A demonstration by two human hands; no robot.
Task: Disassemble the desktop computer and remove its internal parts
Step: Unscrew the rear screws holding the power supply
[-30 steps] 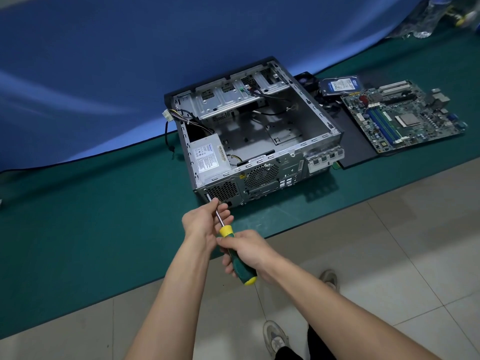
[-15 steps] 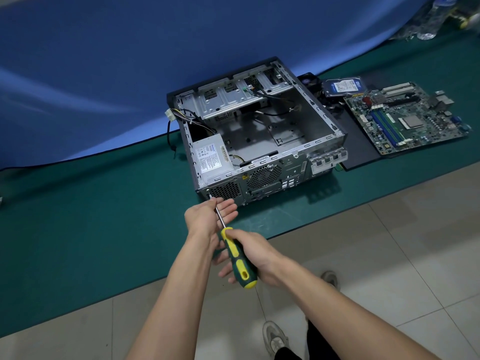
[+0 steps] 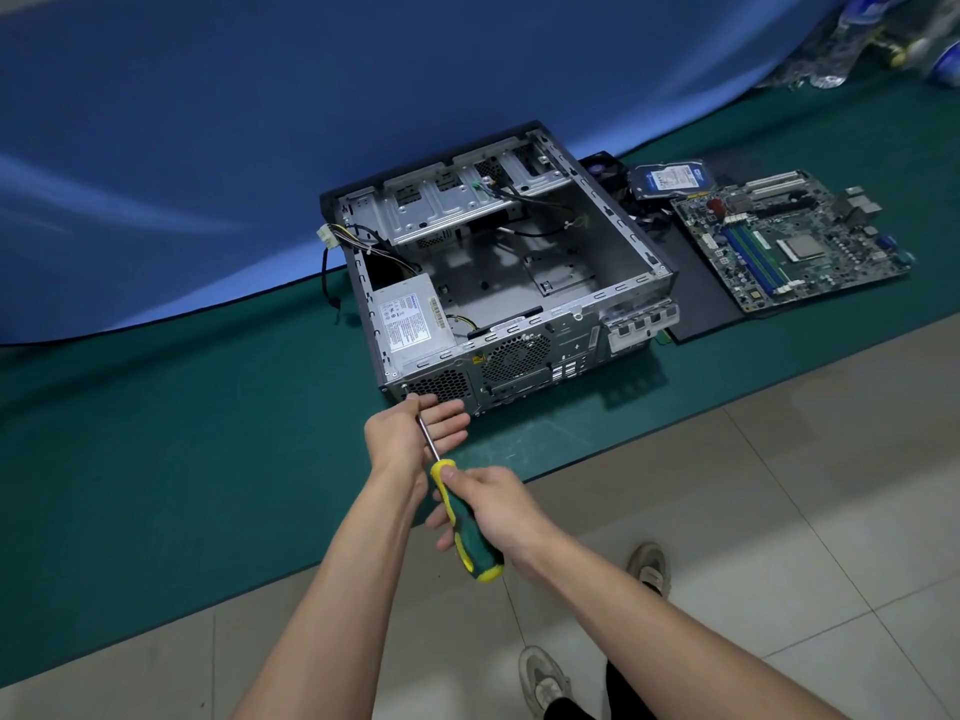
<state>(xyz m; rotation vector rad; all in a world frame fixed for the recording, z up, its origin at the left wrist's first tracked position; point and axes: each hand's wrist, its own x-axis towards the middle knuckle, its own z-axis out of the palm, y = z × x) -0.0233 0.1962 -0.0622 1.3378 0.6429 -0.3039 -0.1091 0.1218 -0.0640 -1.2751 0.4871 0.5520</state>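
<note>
Case [image 3: 519,283] sits on the green mat [image 3: 156,459], lid off, mostly gutted, PSU [image 3: 410,322] at its 8 o'clock corner. My right hand [image 3: 498,511] grips the screwdriver [image 3: 462,517]; left hand [image 3: 415,439], fingers loose, steadies the shaft at the rear panel. Motherboard [image 3: 795,241] lies at 3 o'clock, open mat at 9.

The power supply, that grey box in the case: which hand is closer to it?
Left. The left hand is just below the power supply, at the case's rear panel, steadying the screwdriver shaft. The right hand grips the handle, farther back.
</note>
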